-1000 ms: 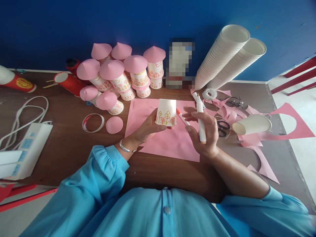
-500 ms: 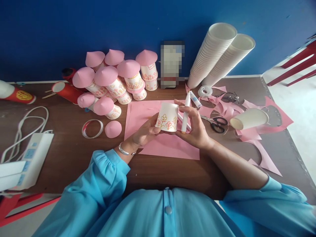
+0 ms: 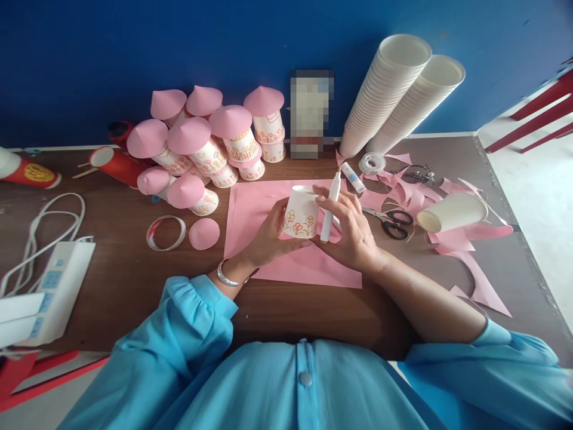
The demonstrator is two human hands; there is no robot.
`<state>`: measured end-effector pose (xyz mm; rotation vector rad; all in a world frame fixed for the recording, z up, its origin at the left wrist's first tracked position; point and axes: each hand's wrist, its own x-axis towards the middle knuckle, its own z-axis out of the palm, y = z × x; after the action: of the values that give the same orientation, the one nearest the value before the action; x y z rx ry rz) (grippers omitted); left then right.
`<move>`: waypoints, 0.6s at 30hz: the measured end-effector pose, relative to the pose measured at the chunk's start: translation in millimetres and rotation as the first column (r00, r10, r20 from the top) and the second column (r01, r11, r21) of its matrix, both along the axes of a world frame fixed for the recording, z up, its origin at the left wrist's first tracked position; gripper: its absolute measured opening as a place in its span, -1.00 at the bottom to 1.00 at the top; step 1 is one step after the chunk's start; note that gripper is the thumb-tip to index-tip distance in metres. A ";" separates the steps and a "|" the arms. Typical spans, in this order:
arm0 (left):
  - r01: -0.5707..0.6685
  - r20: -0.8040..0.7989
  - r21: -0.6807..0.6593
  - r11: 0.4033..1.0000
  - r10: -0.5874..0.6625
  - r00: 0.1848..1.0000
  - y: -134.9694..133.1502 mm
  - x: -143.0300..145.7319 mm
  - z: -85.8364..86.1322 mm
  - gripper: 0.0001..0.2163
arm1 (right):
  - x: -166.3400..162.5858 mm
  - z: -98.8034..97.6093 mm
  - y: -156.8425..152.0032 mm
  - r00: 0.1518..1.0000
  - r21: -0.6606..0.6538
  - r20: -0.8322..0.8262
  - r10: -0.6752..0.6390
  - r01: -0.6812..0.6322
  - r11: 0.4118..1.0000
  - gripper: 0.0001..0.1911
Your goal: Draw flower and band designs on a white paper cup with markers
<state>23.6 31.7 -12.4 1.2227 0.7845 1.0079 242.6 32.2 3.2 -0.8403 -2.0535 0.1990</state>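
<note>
Marker (image 3: 332,194), right hand (image 3: 353,234) closer against cup (image 3: 299,214); scissors (image 3: 394,222) beside

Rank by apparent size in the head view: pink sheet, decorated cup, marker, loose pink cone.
1. pink sheet
2. decorated cup, in the left hand
3. marker, in the right hand, and loose pink cone: one longer, one wider, unranked

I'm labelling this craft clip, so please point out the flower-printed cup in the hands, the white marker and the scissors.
paper cup (image 3: 299,210): head view, on its flower-printed side wall.
marker (image 3: 328,216): head view, on the lower part of its white barrel.
scissors (image 3: 388,220): head view, where the blades meet the black handles.
</note>
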 end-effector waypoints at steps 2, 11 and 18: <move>0.030 0.043 -0.046 0.998 -0.028 0.999 -0.3 -1.2 -0.3 -0.27 | 0.5 1.5 0.8 0.999 -0.010 -0.033 0.034 -0.035 0.999 -0.21; 0.181 0.181 -0.138 0.974 -0.155 0.971 1.8 -7.3 -6.2 -0.38 | 2.7 5.7 4.5 0.990 -0.074 -0.116 0.078 -0.087 0.994 -0.20; 0.145 0.087 -0.147 0.978 -0.134 0.987 -0.2 -3.4 2.1 -0.33 | 1.1 5.0 1.3 0.997 -0.030 -0.040 0.063 -0.064 0.998 -0.20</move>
<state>20.2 31.5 -10.2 1.0858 0.6931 0.8590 243.7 33.5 8.2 -0.7855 -2.0471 0.2812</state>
